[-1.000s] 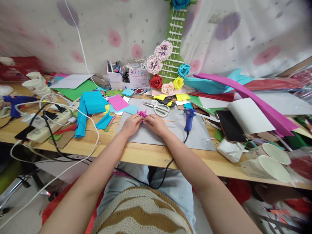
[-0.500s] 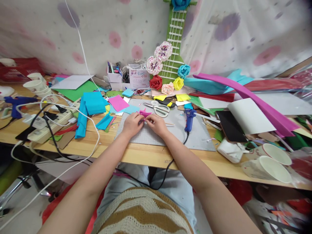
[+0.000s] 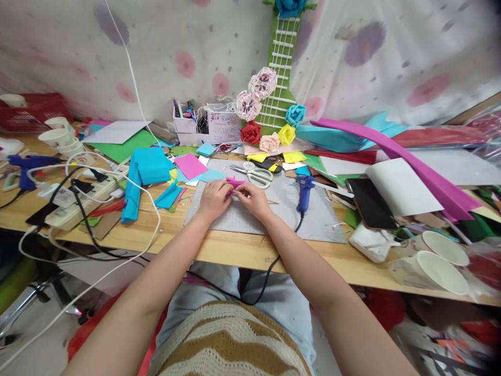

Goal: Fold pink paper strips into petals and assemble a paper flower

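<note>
A small piece of magenta crepe paper [image 3: 236, 181] is pinched between my two hands above the grey cutting mat [image 3: 250, 223]. My left hand [image 3: 215, 199] has its fingers closed on the paper from the left. Thumb and fingers of my right hand [image 3: 252, 198] press together on its near edge; the fingertips partly hide it. Just behind my right hand lie scissors [image 3: 259, 176] with pale handles. A thin pointed stick [image 3: 273, 202] pokes out beside the right hand. Farther right on the mat, a blue glue gun [image 3: 303, 192] rests with its black cord running over the table edge.
Blue crepe paper [image 3: 154, 166] and a pink paper square [image 3: 190, 165] lie to the left, near a power strip [image 3: 88, 196] with tangled cords. A green guitar-shaped board with paper flowers [image 3: 278, 78] stands behind. A phone [image 3: 370, 202] and paper cups [image 3: 438, 272] are on the right.
The magenta paper has turned slightly between my fingers, and its points show less above the left hand. Both hands stay in nearly the same place.
</note>
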Tool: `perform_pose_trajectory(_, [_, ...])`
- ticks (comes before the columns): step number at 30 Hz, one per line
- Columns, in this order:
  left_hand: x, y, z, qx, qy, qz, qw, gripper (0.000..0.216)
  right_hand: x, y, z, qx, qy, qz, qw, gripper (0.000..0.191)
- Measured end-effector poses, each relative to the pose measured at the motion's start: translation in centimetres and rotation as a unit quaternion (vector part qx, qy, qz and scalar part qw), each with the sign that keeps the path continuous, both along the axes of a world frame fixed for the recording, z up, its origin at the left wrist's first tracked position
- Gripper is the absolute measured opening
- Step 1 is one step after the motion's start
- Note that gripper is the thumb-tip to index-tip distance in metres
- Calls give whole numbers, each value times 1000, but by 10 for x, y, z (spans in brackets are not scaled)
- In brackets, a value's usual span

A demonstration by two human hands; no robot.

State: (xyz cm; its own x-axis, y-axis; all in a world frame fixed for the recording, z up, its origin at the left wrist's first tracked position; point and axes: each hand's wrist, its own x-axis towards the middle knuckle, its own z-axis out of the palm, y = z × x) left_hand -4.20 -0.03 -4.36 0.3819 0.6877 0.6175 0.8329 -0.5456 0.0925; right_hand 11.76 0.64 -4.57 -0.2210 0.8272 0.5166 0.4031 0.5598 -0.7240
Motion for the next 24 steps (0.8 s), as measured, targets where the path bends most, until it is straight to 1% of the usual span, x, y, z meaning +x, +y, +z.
perform_pose_trajectory(10, [8,-1,-1,-4,-16,34,999,19,-4,0,0,-2,7,1,1000,8])
perform_pose_trajectory(18, [7,0,2,-10,1,38,999,17,-2,0,0,2,7,-1,1000,10])
perform_pose_trajectory(24, [10,-2,0,-3,-17,48,999,16,-3,1,0,3,8,-1,1000,11])
